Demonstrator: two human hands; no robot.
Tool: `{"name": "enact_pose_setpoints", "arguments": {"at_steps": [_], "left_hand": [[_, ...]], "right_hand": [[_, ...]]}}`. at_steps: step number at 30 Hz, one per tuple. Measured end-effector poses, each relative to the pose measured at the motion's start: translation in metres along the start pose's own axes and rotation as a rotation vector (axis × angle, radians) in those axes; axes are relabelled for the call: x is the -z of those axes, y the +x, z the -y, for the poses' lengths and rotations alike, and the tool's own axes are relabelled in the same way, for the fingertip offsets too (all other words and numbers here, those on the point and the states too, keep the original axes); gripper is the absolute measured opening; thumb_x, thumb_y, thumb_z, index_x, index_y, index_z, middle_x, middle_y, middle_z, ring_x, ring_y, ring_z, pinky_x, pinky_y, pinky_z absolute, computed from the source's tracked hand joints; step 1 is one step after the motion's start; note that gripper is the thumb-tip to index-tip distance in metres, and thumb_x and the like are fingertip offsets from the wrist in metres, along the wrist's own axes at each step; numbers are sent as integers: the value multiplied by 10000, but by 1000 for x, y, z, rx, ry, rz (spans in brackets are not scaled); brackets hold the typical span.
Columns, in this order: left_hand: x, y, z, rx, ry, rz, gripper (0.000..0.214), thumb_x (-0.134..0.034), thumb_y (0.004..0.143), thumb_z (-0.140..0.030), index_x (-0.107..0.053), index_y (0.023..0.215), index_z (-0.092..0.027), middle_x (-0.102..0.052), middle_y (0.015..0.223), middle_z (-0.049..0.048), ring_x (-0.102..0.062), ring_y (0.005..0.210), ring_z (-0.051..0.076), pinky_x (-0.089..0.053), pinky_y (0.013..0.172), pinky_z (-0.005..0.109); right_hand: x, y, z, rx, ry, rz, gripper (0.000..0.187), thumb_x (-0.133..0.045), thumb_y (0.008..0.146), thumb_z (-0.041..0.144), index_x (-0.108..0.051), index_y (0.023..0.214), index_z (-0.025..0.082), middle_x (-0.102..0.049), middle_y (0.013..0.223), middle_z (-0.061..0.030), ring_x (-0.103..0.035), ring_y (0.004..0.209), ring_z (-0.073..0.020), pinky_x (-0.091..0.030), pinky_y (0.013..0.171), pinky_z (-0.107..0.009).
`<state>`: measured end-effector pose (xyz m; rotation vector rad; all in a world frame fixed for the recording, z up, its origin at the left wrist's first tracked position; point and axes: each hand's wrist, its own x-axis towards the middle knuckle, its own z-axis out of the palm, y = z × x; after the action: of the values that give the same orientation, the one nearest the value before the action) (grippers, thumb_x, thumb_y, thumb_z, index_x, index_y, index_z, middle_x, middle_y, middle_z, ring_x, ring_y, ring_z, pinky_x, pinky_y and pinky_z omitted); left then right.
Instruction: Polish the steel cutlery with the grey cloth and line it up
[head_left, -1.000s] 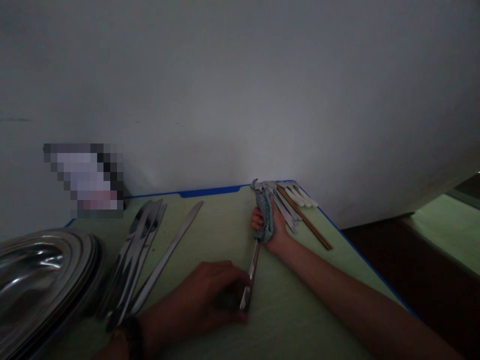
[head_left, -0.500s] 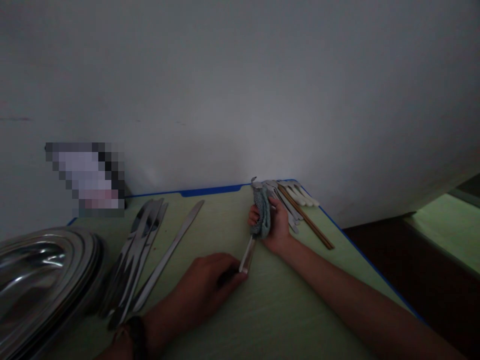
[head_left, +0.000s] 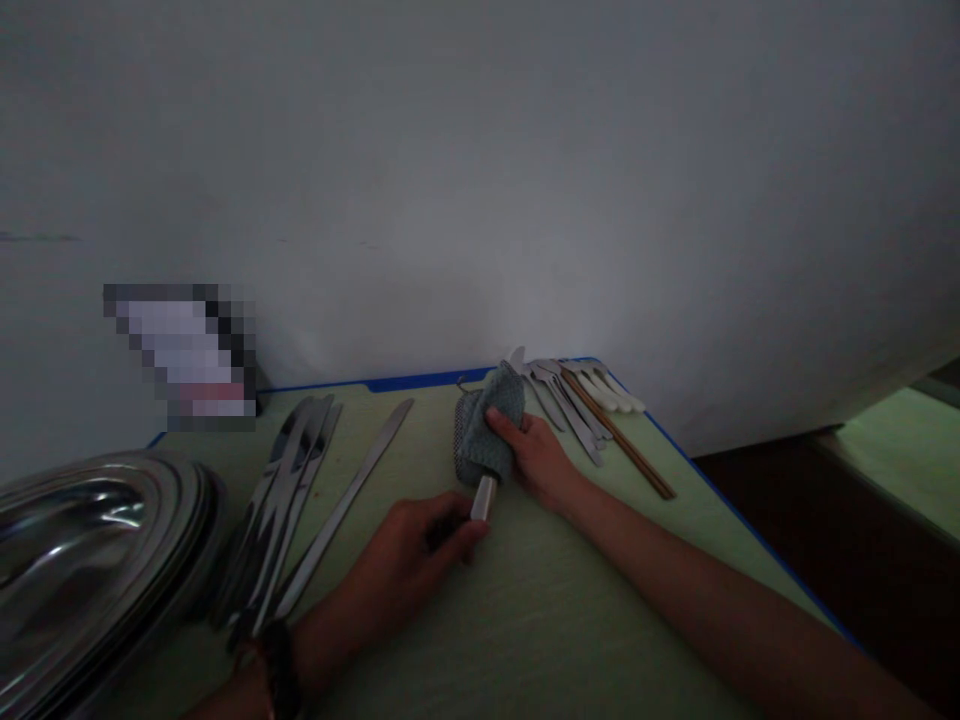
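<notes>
Nubby grey cloth (head_left: 489, 432), farther left now, around smooth metal handle (head_left: 484, 498)

Dark bracelet (head_left: 280, 668) on the left wrist (head_left: 306, 640)

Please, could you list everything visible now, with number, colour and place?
Cloth: one, grey-green, centre
Utensil: one, silver, partly inside cloth
Loose knife: one, silver, left of centre
Cutlery pile: several, silver, left
Metal dishes: stack, silver, far left
Plain cutlery: several, silver, right of cloth
Chopsticks: two, brown, right
White-handled cutlery: about three, beyond chopsticks
Blurred object: one, pale and dark, back left
Table: one, pale green, blue-edged, beneath
Wall: one, grey, behind
Floor: one, dark, right
Other surface: one, green, far right
Bracelet: one, dark, left wrist
Left hand: one, bare, holding utensil's end
Right hand: one, bare, gripping cloth
</notes>
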<state>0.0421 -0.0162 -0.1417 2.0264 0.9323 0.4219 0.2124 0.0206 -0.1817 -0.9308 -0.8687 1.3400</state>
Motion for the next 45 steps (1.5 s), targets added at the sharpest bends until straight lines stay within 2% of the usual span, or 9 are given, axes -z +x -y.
{"name": "enact_pose_setpoints", "arguments": {"at_steps": [3, 6, 11, 14, 22, 26, 29, 38, 45], "left_hand": [[-1, 0, 2, -9, 1, -16, 245, -445, 843, -309, -557, 683, -161, -548, 596, -37, -505, 548, 101, -359, 522, 199], [-1, 1, 3, 19, 1, -50, 244, -445, 843, -311, -561, 691, -160, -557, 605, -32, -517, 556, 107, -367, 524, 202], [-1, 1, 3, 45, -3, -99, 262, -438, 839, -334, -564, 688, -161, -578, 621, -21, -536, 571, 120, -386, 530, 211], [0, 1, 2, 57, 19, -116, 272, -434, 834, -340, -571, 681, -161, -586, 613, -17, -542, 572, 126, -390, 534, 216], [-1, 2, 0, 82, -38, -156, 266, -448, 827, -346, -561, 665, -168, -582, 593, -27, -535, 547, 119, -382, 505, 208], [0, 3, -1, 112, -83, -210, 264, -460, 822, -356, -556, 670, -163, -568, 587, -25, -528, 548, 119, -382, 500, 208], [1, 5, -1, 131, -91, -262, 287, -456, 823, -378, -557, 660, -163, -555, 581, -26, -516, 538, 115, -379, 493, 207], [0, 6, 1, 133, -37, -254, 264, -463, 826, -365, -577, 693, -169, -597, 590, -25, -559, 559, 130, -399, 525, 217], [-2, 6, 6, 118, 3, -191, 267, -463, 841, -359, -604, 719, -168, -615, 599, -34, -555, 554, 121, -375, 525, 210]], "right_hand": [[1, 0, -4, 58, -130, -28, 349, -591, 734, 467, -659, 852, 146, -674, 760, -26, -611, 682, -138, -473, 672, -265], [1, -1, -4, 60, -104, -30, 358, -571, 738, 486, -655, 850, 156, -680, 779, -27, -617, 722, -142, -474, 689, -259], [-1, -6, 4, 48, -112, 136, 310, -702, 648, 345, -631, 906, 188, -687, 887, -22, -632, 772, -144, -490, 725, -269], [-2, -8, 9, 49, -172, 160, 317, -709, 639, 318, -622, 915, 188, -685, 908, -25, -631, 772, -142, -497, 714, -270], [-9, -10, 6, 92, -150, -4, 357, -741, 594, 299, -600, 911, 213, -673, 870, 3, -619, 795, -143, -481, 731, -267], [-7, -4, 6, -52, 164, 37, 204, -637, 682, 362, -626, 799, 195, -685, 827, -9, -618, 855, -178, -483, 769, -319], [-4, 1, 5, -125, 317, 49, 173, -633, 676, 328, -626, 769, 183, -692, 774, -20, -625, 850, -196, -497, 736, -342], [-7, 0, 5, 20, 352, -67, 255, -725, 604, 168, -621, 834, 198, -688, 841, 18, -623, 808, -124, -485, 814, -285], [-10, -2, 2, 31, 293, -143, 260, -669, 688, 323, -576, 917, 242, -669, 905, 13, -614, 879, -160, -513, 757, -322]]}}
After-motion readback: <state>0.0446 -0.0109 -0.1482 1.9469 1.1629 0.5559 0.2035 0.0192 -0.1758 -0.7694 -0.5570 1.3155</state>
